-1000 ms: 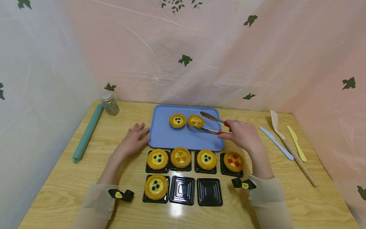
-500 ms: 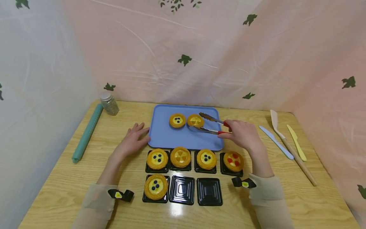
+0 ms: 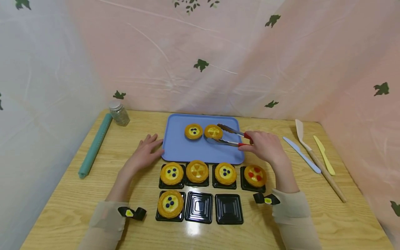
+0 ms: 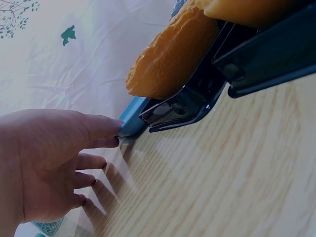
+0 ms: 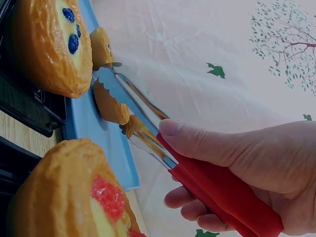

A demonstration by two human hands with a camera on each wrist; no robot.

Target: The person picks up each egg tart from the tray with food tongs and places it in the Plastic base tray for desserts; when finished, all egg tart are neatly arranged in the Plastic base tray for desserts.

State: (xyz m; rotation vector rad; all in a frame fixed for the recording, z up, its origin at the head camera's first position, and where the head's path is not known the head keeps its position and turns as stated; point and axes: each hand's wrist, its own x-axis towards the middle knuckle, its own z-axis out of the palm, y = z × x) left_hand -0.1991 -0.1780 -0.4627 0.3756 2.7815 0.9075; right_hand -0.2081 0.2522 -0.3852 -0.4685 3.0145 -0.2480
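Note:
My right hand (image 3: pixel 265 147) grips metal tongs (image 5: pixel 143 106) by their red handles. The tongs' arms are spread on either side of a tart with yellow fruit wedges (image 3: pixel 213 132), which sits on the blue tray (image 3: pixel 187 152). Left of it on the tray lies a blueberry tart (image 3: pixel 193 131). My left hand (image 3: pixel 146 152) has its fingers spread, with thumb and index fingertip at the tray's left edge; in the left wrist view those fingertips (image 4: pixel 117 127) touch the tray's corner. The right wrist view shows my thumb (image 5: pixel 173 128) pressed along the red handle.
Black square trays line up before the blue tray; most hold tarts, one with red fruit (image 3: pixel 255 176). Two trays (image 3: pixel 199 207) hold nothing. A teal rolling pin (image 3: pixel 95 146) and a jar (image 3: pixel 119 113) stand left; a spatula (image 3: pixel 322 166) and blue and yellow knives (image 3: pixel 324 156) lie right.
Both hands, the tongs and the tarts keep their places. Only a very slight shift of the head view shows.

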